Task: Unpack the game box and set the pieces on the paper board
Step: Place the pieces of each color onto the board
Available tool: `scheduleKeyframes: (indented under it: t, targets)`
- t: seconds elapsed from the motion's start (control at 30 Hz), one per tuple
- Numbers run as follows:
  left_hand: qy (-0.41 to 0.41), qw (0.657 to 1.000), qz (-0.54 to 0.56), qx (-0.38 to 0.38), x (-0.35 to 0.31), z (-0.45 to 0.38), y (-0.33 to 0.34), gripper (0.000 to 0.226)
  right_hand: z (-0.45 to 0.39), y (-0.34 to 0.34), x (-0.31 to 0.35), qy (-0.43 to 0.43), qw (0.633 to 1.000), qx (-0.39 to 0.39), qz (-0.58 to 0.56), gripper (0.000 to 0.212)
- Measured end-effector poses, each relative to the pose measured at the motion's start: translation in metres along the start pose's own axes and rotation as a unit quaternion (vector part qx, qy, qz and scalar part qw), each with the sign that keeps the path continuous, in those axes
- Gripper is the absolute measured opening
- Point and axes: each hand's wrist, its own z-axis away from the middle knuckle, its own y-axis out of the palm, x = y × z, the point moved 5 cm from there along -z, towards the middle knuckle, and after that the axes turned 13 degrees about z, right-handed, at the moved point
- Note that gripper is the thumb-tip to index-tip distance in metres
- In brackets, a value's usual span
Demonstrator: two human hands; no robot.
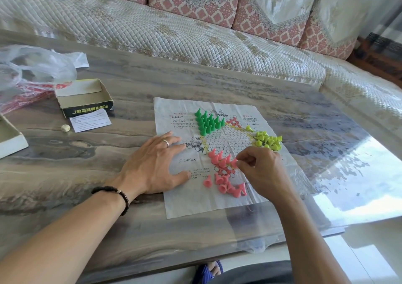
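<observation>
Right hand [260,170], seen from the head camera, has its fingers curled in and pinches one pink piece [234,162] between thumb and fingertips, at the right end of a short row of upright pink pieces [219,158]; about six stand there, though they overlap and the count is uncertain. Left hand [153,164] lies spread flat, fingers wide, pressing the 9 o'clock edge of the paper board [219,153]; it holds nothing, and wears a ring and a dark bead bracelet [113,193].

One paper board lies on the marbled table [217,83], printed with a hexagon grid. At its 11 o'clock corner stands a tight cluster of dark green pieces [207,121], roughly a dozen or more. At 3 o'clock a heap of lime pieces [268,141] lies tumbled, too tangled to count. At 6 o'clock some eight loose pink pieces [227,186] lie on their sides.

At 10 o'clock from the board sits one open box tray [83,96], a white leaflet [90,120] just below it, and a clear plastic bag [32,66] beyond.
</observation>
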Motion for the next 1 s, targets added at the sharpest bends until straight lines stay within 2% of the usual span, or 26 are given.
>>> scheduleKeyframes:
  t: [0.37, 0.73, 1.0]
  targets:
    - [0.005, 1.000, 0.002, -0.002, 0.000, 0.000, 0.000, 0.099, -0.003, 0.009, 0.005, -0.017, 0.999, 0.003, 0.035, 0.009]
    - [0.002, 1.000, -0.007, 0.003, 0.001, 0.000, -0.001, 0.099, 0.001, -0.002, 0.000, -0.020, 0.999, -0.012, 0.031, 0.006]
    - [-0.002, 1.000, -0.010, 0.008, -0.001, 0.000, -0.001, 0.101, 0.020, -0.003, -0.010, -0.033, 0.991, 0.130, 0.018, 0.010]
